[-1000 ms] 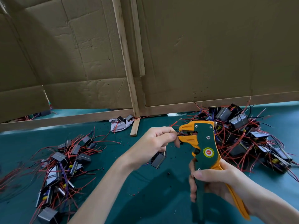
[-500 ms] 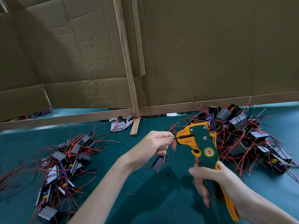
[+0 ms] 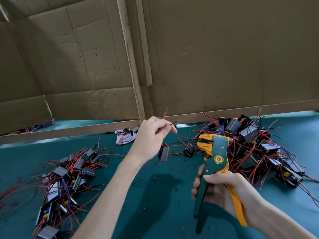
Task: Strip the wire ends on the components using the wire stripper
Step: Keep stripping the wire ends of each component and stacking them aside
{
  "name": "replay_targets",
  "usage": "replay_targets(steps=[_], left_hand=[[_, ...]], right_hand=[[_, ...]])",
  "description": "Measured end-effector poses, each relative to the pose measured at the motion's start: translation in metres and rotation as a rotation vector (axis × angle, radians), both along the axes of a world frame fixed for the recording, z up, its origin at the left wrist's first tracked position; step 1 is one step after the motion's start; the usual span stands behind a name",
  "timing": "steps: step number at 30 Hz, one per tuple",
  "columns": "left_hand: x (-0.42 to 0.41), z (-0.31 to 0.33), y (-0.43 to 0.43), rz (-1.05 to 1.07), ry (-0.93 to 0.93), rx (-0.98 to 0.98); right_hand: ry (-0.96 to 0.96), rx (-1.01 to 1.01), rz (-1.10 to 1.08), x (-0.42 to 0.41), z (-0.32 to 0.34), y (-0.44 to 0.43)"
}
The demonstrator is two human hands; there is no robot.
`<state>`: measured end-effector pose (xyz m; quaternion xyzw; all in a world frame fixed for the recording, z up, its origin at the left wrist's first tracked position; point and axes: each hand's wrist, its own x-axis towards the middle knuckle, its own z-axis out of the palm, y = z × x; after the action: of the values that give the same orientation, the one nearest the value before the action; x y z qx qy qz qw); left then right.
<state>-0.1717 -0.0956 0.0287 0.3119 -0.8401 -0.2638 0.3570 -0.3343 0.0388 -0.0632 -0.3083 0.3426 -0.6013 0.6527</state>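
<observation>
My right hand (image 3: 222,192) grips the handles of the green and orange wire stripper (image 3: 215,163), whose jaws point up and left with nothing in them. My left hand (image 3: 151,135) is raised left of the tool and pinches thin wires; a black end (image 3: 173,123) and a red end (image 3: 165,112) stick out above the fingers. A small dark component (image 3: 164,152) hangs below that hand by its wires, just above the green table (image 3: 155,195).
A pile of components with red wires (image 3: 65,178) lies at the left, a larger pile (image 3: 255,145) at the right behind the stripper. One single component (image 3: 189,150) lies between. A cardboard wall with wooden strips (image 3: 131,66) closes the back. Insulation bits dot the table.
My left hand has pulled the wire out of the stripper jaws and risen up and left. The stripper's handles have spread apart and the tool has tilted slightly.
</observation>
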Motion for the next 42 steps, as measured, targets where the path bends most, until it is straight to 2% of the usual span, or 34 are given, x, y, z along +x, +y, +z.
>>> replay_targets(steps=[3,6,11,16,19,22,24,26,29,32,39,42], left_hand=[[-0.035,0.008,-0.004,0.037,0.133,-0.09],[-0.077,0.013,-0.006,-0.058,0.214,-0.046],[-0.103,0.007,-0.001,-0.34,-0.102,0.172],[-0.063,0.003,-0.006,-0.324,-0.149,0.228],[-0.019,0.0,-0.023,-0.174,-0.195,0.185],[0.036,-0.006,-0.057,0.253,-0.379,0.063],[0.073,-0.015,-0.082,0.548,-0.55,0.049],[0.104,-0.026,-0.102,0.706,-0.72,0.078],[0.131,-0.043,-0.117,0.789,-0.943,0.107],[0.143,-0.061,-0.125,0.773,-1.05,0.066],[0.148,-0.069,-0.129,0.826,-1.018,-0.017],[0.143,-0.064,-0.126,0.828,-0.866,0.059]], right_hand=[[-0.004,0.03,-0.033,0.0,0.001,-0.001],[-0.006,0.025,-0.042,0.0,0.004,0.001],[-0.013,0.036,-0.075,0.001,0.005,0.003],[-0.009,0.061,-0.082,0.002,0.001,0.0],[-0.002,0.068,-0.085,0.0,-0.004,-0.003],[0.017,0.063,-0.083,-0.001,-0.009,-0.006],[0.028,0.056,-0.077,-0.002,-0.011,-0.007],[0.035,0.05,-0.069,-0.002,-0.013,-0.007],[0.042,0.059,-0.055,-0.003,-0.015,-0.008],[0.049,0.076,-0.037,-0.004,-0.016,-0.009],[0.047,0.073,0.006,-0.005,-0.017,-0.009],[0.039,0.071,0.008,-0.006,-0.018,-0.01]])
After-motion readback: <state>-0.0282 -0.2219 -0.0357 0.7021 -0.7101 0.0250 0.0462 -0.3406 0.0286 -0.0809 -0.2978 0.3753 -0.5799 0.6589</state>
